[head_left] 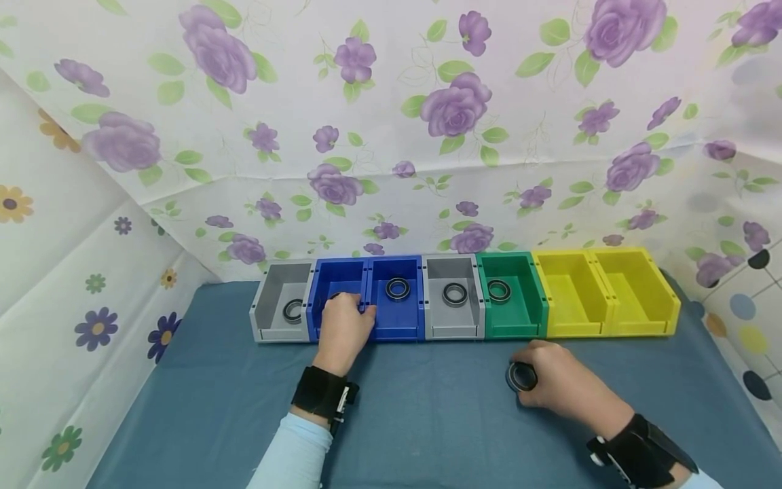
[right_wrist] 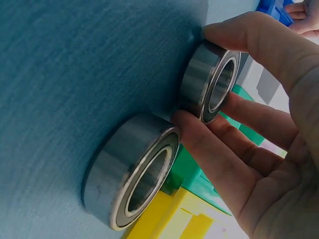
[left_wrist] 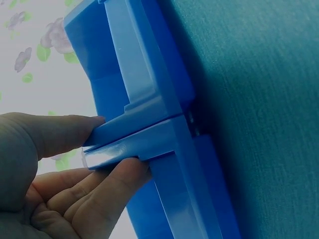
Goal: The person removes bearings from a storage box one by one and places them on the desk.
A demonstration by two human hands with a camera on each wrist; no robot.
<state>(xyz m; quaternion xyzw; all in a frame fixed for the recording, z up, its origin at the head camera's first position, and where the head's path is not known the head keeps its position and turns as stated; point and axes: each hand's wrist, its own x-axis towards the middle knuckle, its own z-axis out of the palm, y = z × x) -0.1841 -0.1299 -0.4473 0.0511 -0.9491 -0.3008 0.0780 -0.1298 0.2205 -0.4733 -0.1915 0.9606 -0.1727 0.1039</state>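
Note:
My left hand [head_left: 345, 327] reaches over the front of the left blue bin [head_left: 339, 273]. In the left wrist view, its thumb and fingers pinch the adjoining walls [left_wrist: 130, 133] of the two blue bins. Behind the fingers a bearing's dark edge [head_left: 334, 295] peeks out. Down on the blue cloth, in front of the green bin [head_left: 516, 324], my right hand [head_left: 552, 380] holds a ring-shaped ball bearing [head_left: 514, 388] between thumb and fingers. Beside those fingers, a second bearing [right_wrist: 130, 172] rests on the cloth in the right wrist view; the hand hides it from the head camera.
Seven bins form a row along the floral backdrop [head_left: 391, 204]. Single bearings lie in the left grey bin [head_left: 277, 288], right blue bin [head_left: 397, 322], right grey bin [head_left: 453, 322] and green bin. Two yellow bins [head_left: 611, 292] end the row at right. Blue cloth [head_left: 427, 421] spreads in front.

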